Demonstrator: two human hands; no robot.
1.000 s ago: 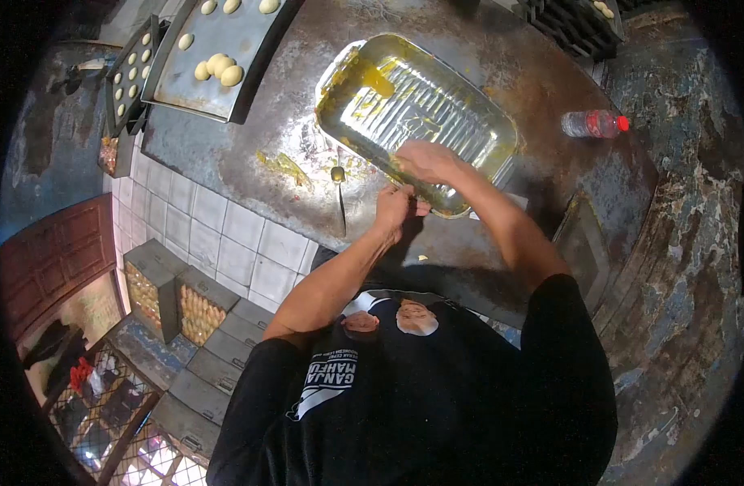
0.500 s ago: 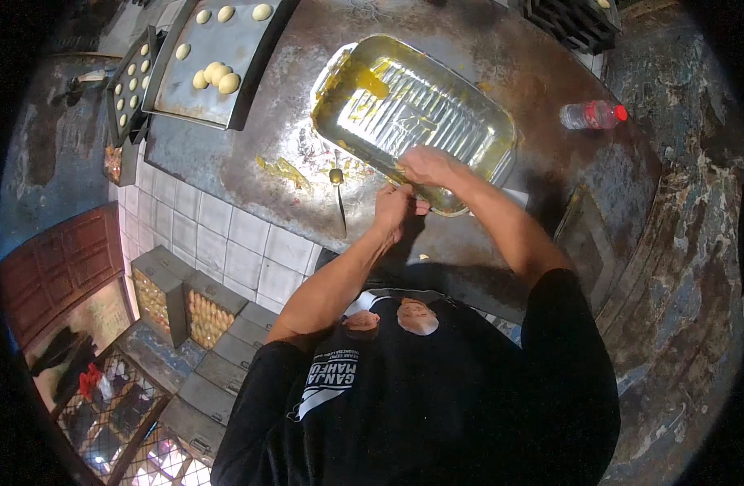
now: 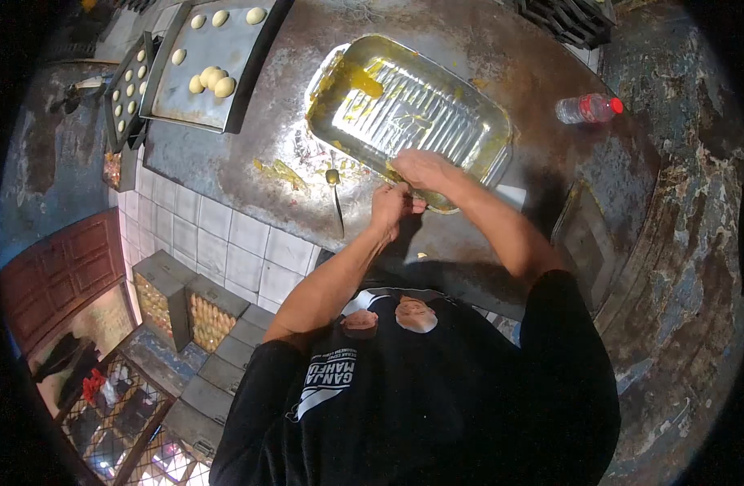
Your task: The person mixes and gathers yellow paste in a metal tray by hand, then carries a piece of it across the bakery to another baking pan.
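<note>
Evidently the left grip [image 3: 388, 207] pinches a shiny, ribbed, rectangular pan [image 3: 457, 121], the right grip's [image 3: 425, 169] hold hidden

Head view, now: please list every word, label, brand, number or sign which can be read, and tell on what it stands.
"GANJA": shirt, upside down in view.
"MAHFU": shirt, beside it, also upside down.
Smaller shirt lines: too small to read surely.
Bottle label: too blurred to read.
</note>
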